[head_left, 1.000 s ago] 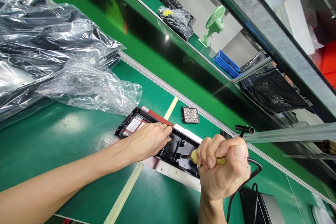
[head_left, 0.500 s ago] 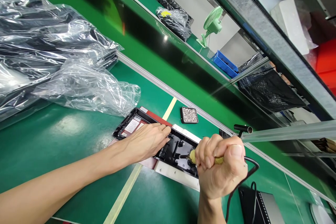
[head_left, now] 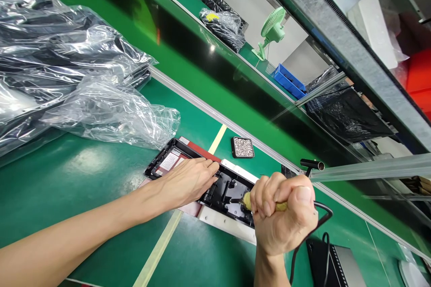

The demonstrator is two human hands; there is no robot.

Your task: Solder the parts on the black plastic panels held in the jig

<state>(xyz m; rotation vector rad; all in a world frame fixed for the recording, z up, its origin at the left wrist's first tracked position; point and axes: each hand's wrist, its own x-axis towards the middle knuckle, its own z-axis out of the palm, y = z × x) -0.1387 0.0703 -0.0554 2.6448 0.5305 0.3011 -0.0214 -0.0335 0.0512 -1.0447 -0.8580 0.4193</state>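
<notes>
A long black plastic housing [head_left: 225,188] lies face down across a pale fixture [head_left: 232,228], its ribbed inside showing. My left hand [head_left: 193,179] rests over the middle of the housing, fingers together and curled onto it; the fingertips are partly hidden. In a closed fist, my right hand [head_left: 286,210] grips a corded tool with a yellow handle, which looks like a soldering iron [head_left: 247,200]. Its dark tip points left into the housing, above a flat metal-like plate. A black cord [head_left: 325,217] loops out behind that fist.
Beyond the housing sits a small black tray [head_left: 243,148] of tiny metal parts. Clear plastic bags [head_left: 114,112] are piled at left. A metal rail [head_left: 202,105] borders the green bench. At lower right lies a black-and-grey object [head_left: 336,264]; a green fan [head_left: 273,27] stands further off.
</notes>
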